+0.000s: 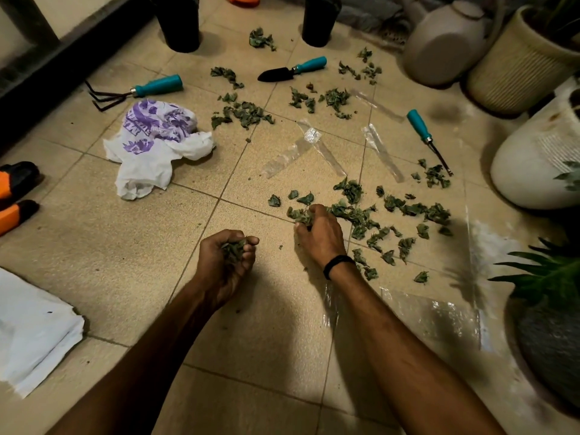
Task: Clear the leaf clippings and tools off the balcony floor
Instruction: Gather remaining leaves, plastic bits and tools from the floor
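Observation:
Green leaf clippings [408,211] lie scattered over the tiled balcony floor, with more clippings [241,113] farther back. My left hand [224,262] is cupped palm-up around a handful of clippings. My right hand [320,232] presses down on a clump of leaves, fingers curled around it. Three teal-handled tools lie on the floor: a hand rake [141,89] at the left, a black trowel [292,70] at the back, and a narrow weeder [428,139] at the right.
A crumpled white and purple plastic bag [157,142] lies at the left. Clear plastic strips [314,146] and a clear sheet [436,315] lie on the tiles. Plant pots [518,67] crowd the right side, two black pots [180,23] stand at the back, orange-black shears [15,196] at far left.

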### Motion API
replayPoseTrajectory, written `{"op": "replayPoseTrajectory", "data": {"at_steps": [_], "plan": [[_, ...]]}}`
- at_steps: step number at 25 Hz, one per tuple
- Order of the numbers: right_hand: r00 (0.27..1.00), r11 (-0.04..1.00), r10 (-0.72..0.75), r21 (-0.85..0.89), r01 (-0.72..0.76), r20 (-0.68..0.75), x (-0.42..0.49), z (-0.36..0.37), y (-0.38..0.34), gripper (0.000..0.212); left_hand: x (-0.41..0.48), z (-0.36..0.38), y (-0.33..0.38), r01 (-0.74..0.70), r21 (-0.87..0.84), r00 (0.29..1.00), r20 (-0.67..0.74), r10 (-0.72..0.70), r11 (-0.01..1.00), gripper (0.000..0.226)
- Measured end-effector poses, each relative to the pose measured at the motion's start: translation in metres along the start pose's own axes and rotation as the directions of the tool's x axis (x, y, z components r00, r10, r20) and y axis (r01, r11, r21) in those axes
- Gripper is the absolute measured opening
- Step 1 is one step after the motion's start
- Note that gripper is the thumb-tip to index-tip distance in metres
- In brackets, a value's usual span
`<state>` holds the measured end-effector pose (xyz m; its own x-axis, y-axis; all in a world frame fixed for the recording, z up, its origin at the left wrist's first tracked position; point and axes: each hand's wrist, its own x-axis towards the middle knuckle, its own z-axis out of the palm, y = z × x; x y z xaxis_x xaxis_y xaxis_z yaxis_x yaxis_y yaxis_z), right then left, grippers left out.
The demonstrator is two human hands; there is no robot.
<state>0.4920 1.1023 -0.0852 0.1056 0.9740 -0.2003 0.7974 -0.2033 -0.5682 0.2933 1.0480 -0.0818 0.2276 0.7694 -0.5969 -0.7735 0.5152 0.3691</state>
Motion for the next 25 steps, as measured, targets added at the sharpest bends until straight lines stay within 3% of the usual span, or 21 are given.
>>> {"op": "replayPoseTrajectory", "data": {"at_steps": [3,6,9,10,11,13,15,17,20,23,25], "plan": [[0.999,0.999,-0.027,0.028,0.025,0.043,-0.002,0.009,-0.005,0.069,0.008,0.002,0.006,-0.045,0.041,0.999,-0.013,0.046,0.998,0.021],[0.991,0.977,-0.112,-0.189,0.097,-0.068,0.001,0.025,-0.012,0.056,0.021,0.003,0.008,-0.063,0.195,0.991,-0.100,0.084,0.979,0.028],[0.987,0.945,-0.142,-0.308,0.111,-0.080,0.013,0.027,-0.016,0.039,0.034,0.010,0.005,-0.191,0.456,0.945,-0.153,0.287,0.869,0.040],[0.991,0.952,-0.122,-0.289,0.099,-0.063,0.018,0.026,-0.014,0.037,0.040,0.014,0.004,-0.251,0.562,0.914,-0.130,0.384,0.788,0.045],[0.993,0.970,-0.095,-0.231,0.077,-0.069,0.019,0.023,-0.012,0.034,0.044,0.020,0.003,-0.306,0.706,0.868,-0.068,0.492,0.638,0.049],[0.989,1.000,-0.019,-0.006,0.018,-0.145,0.016,0.016,-0.006,0.021,0.061,0.031,0.002,-0.334,0.930,0.748,0.162,0.643,0.155,0.051],[0.976,0.974,0.105,0.219,-0.062,-0.193,0.012,0.007,0.003,0.014,0.080,0.045,0.003,-0.271,0.939,0.686,0.344,0.641,-0.214,0.047],[0.961,0.927,0.207,0.353,-0.131,-0.186,0.011,-0.003,0.014,0.017,0.100,0.055,0.002,-0.204,0.867,0.693,0.456,0.559,-0.454,0.043],[0.934,0.872,0.311,0.443,-0.208,-0.173,0.020,-0.011,0.033,0.022,0.128,0.053,-0.003,-0.122,0.686,0.726,0.554,0.407,-0.717,0.051],[0.950,0.901,0.275,0.384,-0.202,-0.147,0.025,-0.017,0.036,0.016,0.140,0.051,-0.006,-0.054,0.563,0.684,0.623,0.380,-0.825,0.045],[0.965,0.942,0.215,0.293,-0.165,-0.150,0.030,-0.021,0.027,0.029,0.143,0.048,-0.009,-0.036,0.521,0.664,0.650,0.369,-0.853,0.032]]}}
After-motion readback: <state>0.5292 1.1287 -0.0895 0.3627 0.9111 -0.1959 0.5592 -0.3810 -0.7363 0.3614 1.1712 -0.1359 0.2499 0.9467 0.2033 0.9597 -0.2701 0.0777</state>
